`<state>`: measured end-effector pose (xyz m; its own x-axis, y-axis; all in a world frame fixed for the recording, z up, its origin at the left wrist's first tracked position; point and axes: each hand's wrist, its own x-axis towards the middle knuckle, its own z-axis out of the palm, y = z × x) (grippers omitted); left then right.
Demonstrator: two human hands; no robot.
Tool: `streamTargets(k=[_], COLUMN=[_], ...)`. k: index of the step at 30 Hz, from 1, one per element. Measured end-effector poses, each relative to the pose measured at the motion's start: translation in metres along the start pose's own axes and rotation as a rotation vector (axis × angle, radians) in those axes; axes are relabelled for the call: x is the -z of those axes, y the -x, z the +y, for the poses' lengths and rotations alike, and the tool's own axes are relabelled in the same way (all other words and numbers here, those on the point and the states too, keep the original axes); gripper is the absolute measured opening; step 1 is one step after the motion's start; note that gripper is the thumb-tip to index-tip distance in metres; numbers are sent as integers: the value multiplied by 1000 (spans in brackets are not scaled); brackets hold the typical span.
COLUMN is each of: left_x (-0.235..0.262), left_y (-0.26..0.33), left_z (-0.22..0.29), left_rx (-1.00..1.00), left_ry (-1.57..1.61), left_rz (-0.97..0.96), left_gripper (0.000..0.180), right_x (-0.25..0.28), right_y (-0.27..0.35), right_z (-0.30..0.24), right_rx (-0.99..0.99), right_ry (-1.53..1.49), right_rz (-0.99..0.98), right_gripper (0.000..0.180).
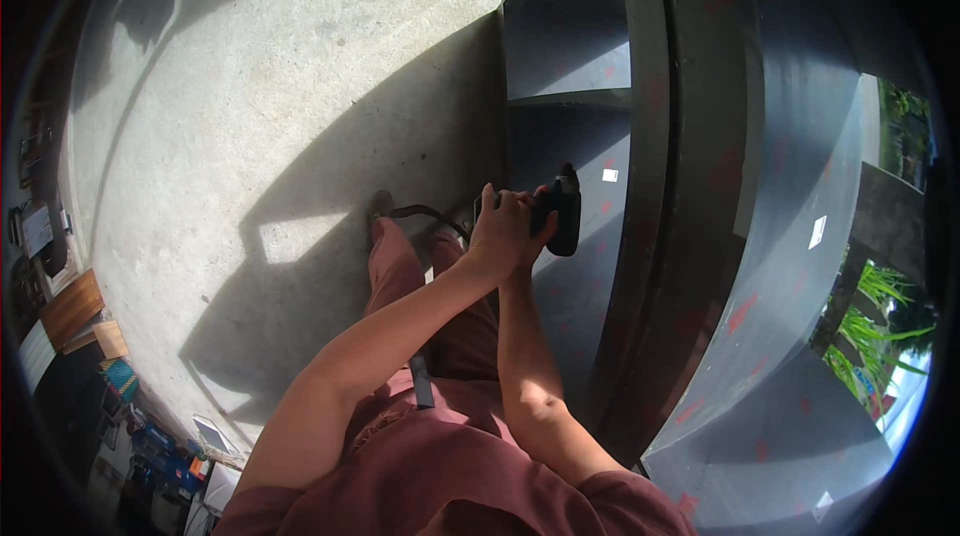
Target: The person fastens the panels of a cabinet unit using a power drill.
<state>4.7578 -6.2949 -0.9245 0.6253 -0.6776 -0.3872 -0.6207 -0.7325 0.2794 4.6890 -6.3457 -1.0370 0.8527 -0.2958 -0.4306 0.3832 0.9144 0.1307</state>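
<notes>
Just right of the centre of the head view, my two hands come together on a black camera (pixel 565 221) with a dark strap (pixel 420 213). My left hand (pixel 500 226) is closed on its left side, thumb raised. Close against it, my right hand (pixel 540 231) wraps the other side, its fingers partly hidden. A short black knob stands up from the camera's far end. The strap loops out to the left, over my legs, and another piece of strap (pixel 421 383) lies against my reddish shirt. Most of the camera's left part is hidden behind my hands.
Tall dark grey panels (pixel 705 186) with red marks and small white labels (pixel 610 176) stand close on my right. Concrete floor (pixel 330 56), partly shaded, stretches ahead and left. Wooden boards (pixel 72 311) and mixed clutter line the lower left. Green plants (pixel 880 306) show beyond the panels.
</notes>
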Motion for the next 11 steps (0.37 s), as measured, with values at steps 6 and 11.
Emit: streamTargets(k=[6,11], left_x=[50,95], left_y=[-58,-68], left_z=[-5,-13], left_rx=[-138,-213], left_ry=[-78,-154], left_rz=[189,-32], left_gripper=[49,47], right_x=[12,-80], right_y=[-19,-73], right_z=[-11,10], right_rx=[103,146], right_ry=[-84,32], right_rz=[-9,-123], right_gripper=[61,44])
